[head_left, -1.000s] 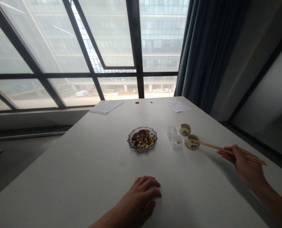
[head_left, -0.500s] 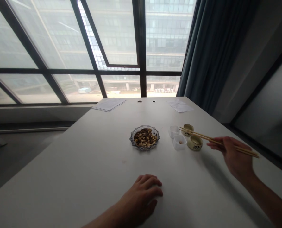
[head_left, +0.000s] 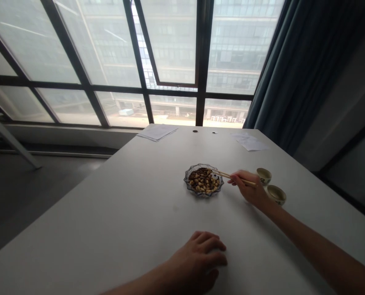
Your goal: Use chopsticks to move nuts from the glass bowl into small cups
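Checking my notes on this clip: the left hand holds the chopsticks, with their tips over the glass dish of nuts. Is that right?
Not quite. The head view shows the right hand, not the left, holding the chopsticks. Their tips are over the glass dish of nuts, as you say.

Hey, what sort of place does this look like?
Probably an upper-floor office or meeting room: a long white table with loose papers on it, and tall windows with a dark curtain, looking out on a glass office block.
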Motion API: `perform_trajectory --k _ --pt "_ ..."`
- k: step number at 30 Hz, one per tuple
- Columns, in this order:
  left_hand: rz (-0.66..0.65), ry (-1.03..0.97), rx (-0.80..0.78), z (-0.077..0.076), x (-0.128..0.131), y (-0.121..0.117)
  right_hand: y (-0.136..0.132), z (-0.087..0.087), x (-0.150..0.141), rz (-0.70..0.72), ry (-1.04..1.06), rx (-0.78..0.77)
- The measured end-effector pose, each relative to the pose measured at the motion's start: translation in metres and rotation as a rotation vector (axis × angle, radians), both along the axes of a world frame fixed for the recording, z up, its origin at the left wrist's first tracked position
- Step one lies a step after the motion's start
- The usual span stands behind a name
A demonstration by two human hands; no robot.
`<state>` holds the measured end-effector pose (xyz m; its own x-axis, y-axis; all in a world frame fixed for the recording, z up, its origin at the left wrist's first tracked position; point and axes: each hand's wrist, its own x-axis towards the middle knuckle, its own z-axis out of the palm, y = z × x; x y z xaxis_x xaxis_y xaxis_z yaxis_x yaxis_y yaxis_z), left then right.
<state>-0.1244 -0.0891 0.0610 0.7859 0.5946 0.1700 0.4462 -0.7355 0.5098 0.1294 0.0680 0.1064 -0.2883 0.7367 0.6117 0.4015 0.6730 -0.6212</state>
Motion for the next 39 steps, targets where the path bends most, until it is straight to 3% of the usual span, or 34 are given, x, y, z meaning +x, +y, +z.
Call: perform_trajectory --k 5,13,19,28,32,35,39 --pt "-0.003 -0.007 0.015 0.000 -0.001 0.000 0.006 -0.004 -0.001 0.034 -0.008 -0.016" --pt "0.009 -0.016 0.020 0.001 -0.001 -0.001 0.000 -0.002 0.000 0.073 -0.126 0.089" --pt "0.013 -0.010 0.034 0.000 0.000 -0.001 -0.005 0.000 0.004 0.083 -0.071 0.117" --pt "0.011 -0.009 0.019 0.001 0.000 0.000 -0.030 0.027 0.018 0.023 -0.044 0.222" --pt "0.013 -0.009 -0.003 0.004 0.000 0.000 -0.054 0.043 0.037 -0.008 -0.046 0.325" --pt "0.011 -0.015 -0.018 0.006 0.000 -0.001 -0.085 0.053 0.061 -0.123 -0.030 0.402" --pt "0.027 -0.020 -0.035 0.007 0.001 -0.002 -0.128 0.063 0.095 -0.493 -0.036 0.432"
